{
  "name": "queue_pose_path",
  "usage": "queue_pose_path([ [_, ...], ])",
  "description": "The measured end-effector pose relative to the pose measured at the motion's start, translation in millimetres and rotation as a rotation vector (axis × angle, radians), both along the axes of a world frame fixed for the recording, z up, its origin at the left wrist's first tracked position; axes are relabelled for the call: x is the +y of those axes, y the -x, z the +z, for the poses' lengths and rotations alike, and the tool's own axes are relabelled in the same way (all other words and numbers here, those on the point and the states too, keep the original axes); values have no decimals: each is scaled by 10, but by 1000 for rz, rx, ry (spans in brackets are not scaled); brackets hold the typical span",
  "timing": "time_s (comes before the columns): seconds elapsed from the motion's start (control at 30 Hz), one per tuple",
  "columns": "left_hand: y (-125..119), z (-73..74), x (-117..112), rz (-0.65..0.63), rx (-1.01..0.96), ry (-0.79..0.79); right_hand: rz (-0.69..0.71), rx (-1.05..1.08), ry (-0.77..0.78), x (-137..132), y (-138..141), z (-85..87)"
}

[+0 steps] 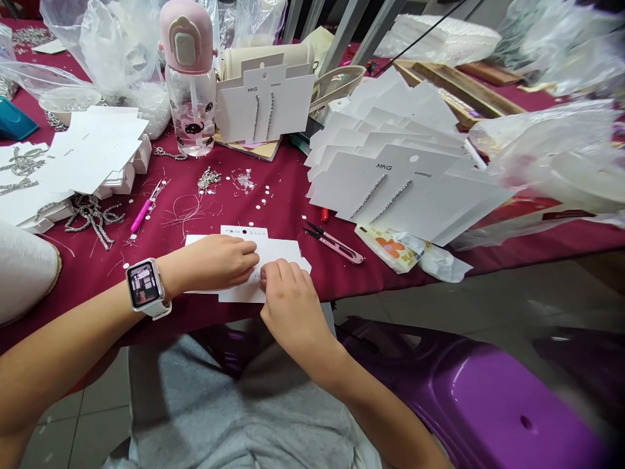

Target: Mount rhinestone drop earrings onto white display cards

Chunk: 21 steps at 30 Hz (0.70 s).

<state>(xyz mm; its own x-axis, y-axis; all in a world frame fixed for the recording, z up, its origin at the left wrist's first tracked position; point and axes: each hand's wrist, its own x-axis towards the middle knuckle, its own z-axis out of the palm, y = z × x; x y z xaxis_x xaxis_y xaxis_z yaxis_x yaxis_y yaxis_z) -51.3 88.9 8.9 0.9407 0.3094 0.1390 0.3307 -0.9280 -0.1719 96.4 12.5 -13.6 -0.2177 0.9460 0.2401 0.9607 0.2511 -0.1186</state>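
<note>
Our left hand (209, 262) lies on a white earring card (282, 251) on the maroon-clothed counter (288, 189), its fingers flat and released; our right hand (288, 306) clenches its fingers at the card's near edge, near pink-handled thread snips (332, 242).

Maroon cloth-covered worktable (288, 189), pale grey floor tiles (88, 423), purple plastic stool (508, 404) beside table.

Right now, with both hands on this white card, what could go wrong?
The pink-handled thread snips lie close to your right hand, so a slip could nick you or the white card. The card sits near the table edge and could slide off. Your white smartwatch might snag the loose rhinestone chain.
</note>
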Motion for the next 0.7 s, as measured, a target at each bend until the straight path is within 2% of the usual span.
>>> queue_pose_path([
  [0.1,3,-2,8,24,-11,56,2,107,-35,-18,-25,-23],
  [0.2,8,-12,22,57,-49,133,-52,125,-77,-35,-37,-40],
  [0.37,11,-16,32,55,-46,181,-55,156,-8,-50,-59,24],
  [0.5,17,-1,27,40,-17,142,-71,35,33,-102,-12,111],
  [0.7,39,22,34,13,49,91,-154,-179,-64,-148,135,93],
])
